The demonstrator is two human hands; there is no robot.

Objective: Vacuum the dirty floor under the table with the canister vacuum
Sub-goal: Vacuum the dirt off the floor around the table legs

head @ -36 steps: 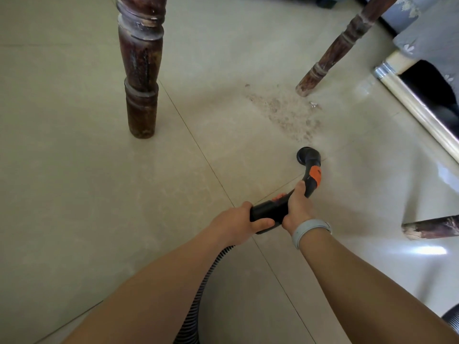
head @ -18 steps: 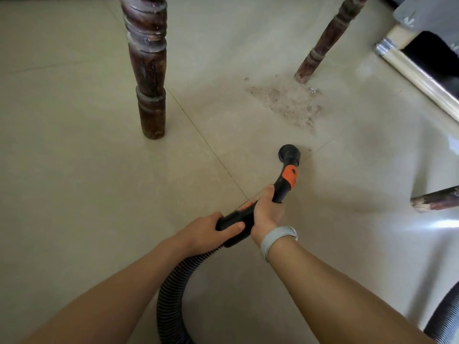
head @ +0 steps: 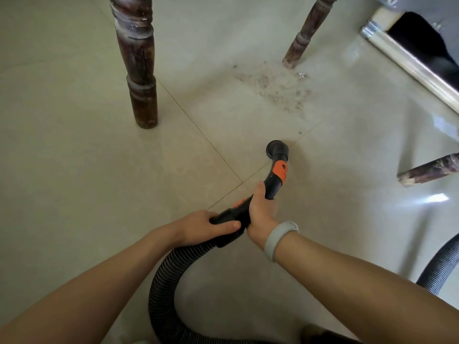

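At the bottom of the view, the black ribbed hose [head: 169, 276] loops up from the lower edge between the two forearms, and a second stretch of it curves in at the right edge. The hose ends in a black handle [head: 233, 216], and both hands are clamped on it. The left hand [head: 201, 227] grips the rear of the handle just where the hose joins, thumb lying along the top. The right hand [head: 260, 212] grips it just ahead, touching the left, with the thumb pointing up the tube; a grey band [head: 278, 238] sits on that wrist.

Beyond the right hand the tube bends forward past an orange collar [head: 279, 172] to the round nozzle [head: 277, 148], which points down at the floor [head: 74, 194] on a tile seam. I cannot tell whether its mouth touches the tile.

Farther out, apart from the nozzle, a patch of grey dirt [head: 275, 89] is spread over the tile, reaching the foot of a far leg [head: 304, 36]. A thick turned leg [head: 139, 65] stands upright to the left. A third leg [head: 427, 171] enters from the right edge. At the top right a pale base [head: 407, 63] with a metal end runs along a dark gap.
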